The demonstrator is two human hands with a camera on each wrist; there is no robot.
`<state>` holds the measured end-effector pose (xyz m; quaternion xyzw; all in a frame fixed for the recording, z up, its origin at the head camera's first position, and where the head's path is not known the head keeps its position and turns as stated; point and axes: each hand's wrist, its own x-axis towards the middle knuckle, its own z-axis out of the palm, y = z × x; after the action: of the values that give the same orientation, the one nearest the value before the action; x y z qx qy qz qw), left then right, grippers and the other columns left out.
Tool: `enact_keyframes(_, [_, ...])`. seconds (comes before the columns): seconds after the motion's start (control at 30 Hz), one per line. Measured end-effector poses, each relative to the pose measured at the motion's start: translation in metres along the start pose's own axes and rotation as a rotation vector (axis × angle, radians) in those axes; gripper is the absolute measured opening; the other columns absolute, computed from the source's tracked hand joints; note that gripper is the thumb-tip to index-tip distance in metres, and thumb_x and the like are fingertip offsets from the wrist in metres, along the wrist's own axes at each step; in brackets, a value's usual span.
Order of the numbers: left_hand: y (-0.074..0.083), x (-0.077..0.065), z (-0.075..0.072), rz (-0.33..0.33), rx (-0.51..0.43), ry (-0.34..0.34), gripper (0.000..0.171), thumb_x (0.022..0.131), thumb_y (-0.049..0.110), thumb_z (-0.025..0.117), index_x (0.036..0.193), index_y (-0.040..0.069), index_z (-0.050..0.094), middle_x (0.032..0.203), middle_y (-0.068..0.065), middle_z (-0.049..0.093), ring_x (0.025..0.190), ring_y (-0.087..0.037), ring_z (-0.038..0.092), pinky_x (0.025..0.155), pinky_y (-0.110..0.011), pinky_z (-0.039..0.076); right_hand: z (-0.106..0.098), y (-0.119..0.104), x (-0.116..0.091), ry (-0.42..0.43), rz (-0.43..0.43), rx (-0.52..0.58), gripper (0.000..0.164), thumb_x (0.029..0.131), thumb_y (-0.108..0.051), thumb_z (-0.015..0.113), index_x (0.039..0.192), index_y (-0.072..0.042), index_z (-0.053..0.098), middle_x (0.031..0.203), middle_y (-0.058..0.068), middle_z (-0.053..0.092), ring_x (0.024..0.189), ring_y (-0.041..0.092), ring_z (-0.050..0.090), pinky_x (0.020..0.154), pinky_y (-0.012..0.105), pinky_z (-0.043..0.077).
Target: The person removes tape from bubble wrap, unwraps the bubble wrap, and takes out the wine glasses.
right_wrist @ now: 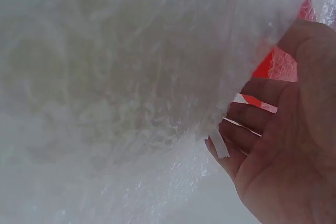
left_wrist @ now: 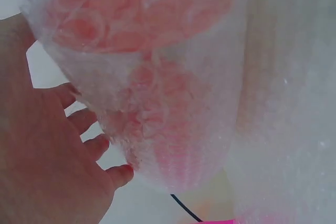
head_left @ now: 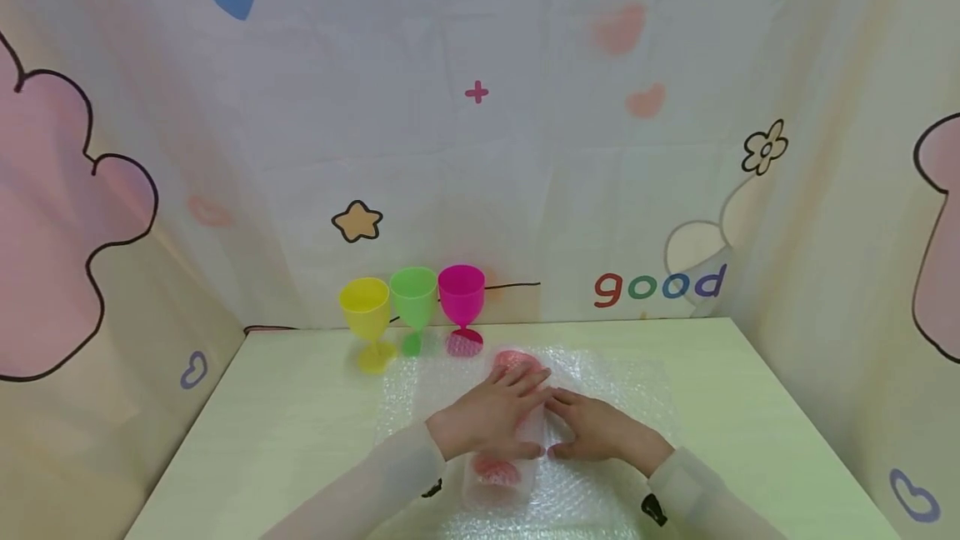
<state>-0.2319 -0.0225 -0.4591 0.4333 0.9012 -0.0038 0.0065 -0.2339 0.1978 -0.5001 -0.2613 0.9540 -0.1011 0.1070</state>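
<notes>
A red goblet (head_left: 497, 472) lies rolled inside bubble wrap (head_left: 626, 377) on the table. Its foot and bowl show blurred through the layers in the left wrist view. My left hand (head_left: 491, 413) rests across the middle of the roll, fingers spread and pointing away. In the left wrist view, the fingertips touch the wrapped side. My right hand (head_left: 603, 429) lies at the right side of the roll, thumb and fingers apart, touching the wrap. A small white strip (right_wrist: 220, 144) shows by its little finger; what it is I cannot tell.
A yellow goblet (head_left: 366, 308), a green goblet (head_left: 413, 290) and a magenta goblet (head_left: 462, 294) stand upright at the table's back left. The wrap's far edge overlaps the green and magenta feet. A printed curtain (head_left: 480, 182) closes off the back and sides of the table (head_left: 262, 432).
</notes>
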Motion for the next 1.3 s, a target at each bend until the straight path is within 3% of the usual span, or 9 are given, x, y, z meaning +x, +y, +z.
enact_keyframes(0.27, [-0.004, 0.004, 0.005, -0.104, 0.064, -0.125, 0.088, 0.083, 0.073, 0.055, 0.155, 0.028, 0.032, 0.167, 0.006, 0.011, 0.156, -0.019, 0.000, 0.125, -0.053, 0.007, 0.001, 0.001, 0.001, -0.017, 0.031, 0.026, 0.080, 0.080, -0.048, 0.077, 0.146, -0.015, 0.048, 0.156, 0.008, 0.041, 0.140, 0.030, 0.045, 0.111, 0.050, 0.041])
enact_keyframes(0.53, [-0.013, -0.003, 0.014, -0.090, 0.069, -0.102, 0.091, 0.083, 0.074, 0.052, 0.156, 0.025, 0.027, 0.168, 0.004, 0.008, 0.156, -0.021, -0.001, 0.126, -0.048, 0.009, 0.002, 0.000, -0.001, -0.016, 0.045, 0.060, 0.079, 0.080, -0.047, 0.077, 0.146, -0.015, 0.048, 0.157, 0.007, 0.040, 0.142, 0.030, 0.043, 0.113, 0.050, 0.040])
enact_keyframes(0.87, [-0.024, -0.018, 0.013, -0.115, -0.048, -0.082, 0.093, 0.085, 0.071, 0.054, 0.159, 0.027, 0.016, 0.168, 0.005, 0.003, 0.155, -0.022, -0.004, 0.126, -0.047, 0.009, 0.000, -0.001, -0.002, -0.015, 0.035, 0.049, 0.080, 0.081, -0.048, 0.076, 0.146, -0.012, 0.047, 0.158, 0.009, 0.037, 0.143, 0.031, 0.041, 0.113, 0.049, 0.039])
enact_keyframes(1.13, [-0.040, -0.030, 0.021, -0.083, -0.102, -0.056, 0.093, 0.087, 0.066, 0.054, 0.159, 0.026, 0.010, 0.168, 0.004, -0.002, 0.155, -0.024, -0.006, 0.126, -0.046, 0.010, 0.000, 0.000, -0.003, -0.021, 0.029, 0.057, 0.082, 0.081, -0.050, 0.074, 0.147, -0.013, 0.045, 0.159, 0.009, 0.036, 0.144, 0.031, 0.040, 0.113, 0.049, 0.039])
enact_keyframes(1.3, [-0.045, -0.037, 0.026, -0.148, -0.267, -0.057, 0.092, 0.087, 0.061, 0.059, 0.158, 0.033, 0.010, 0.168, 0.004, -0.006, 0.155, -0.029, -0.010, 0.122, -0.054, 0.021, 0.001, 0.000, -0.003, -0.022, 0.048, 0.054, 0.081, 0.081, -0.050, 0.075, 0.148, -0.015, 0.045, 0.159, 0.006, 0.036, 0.144, 0.029, 0.039, 0.114, 0.048, 0.039])
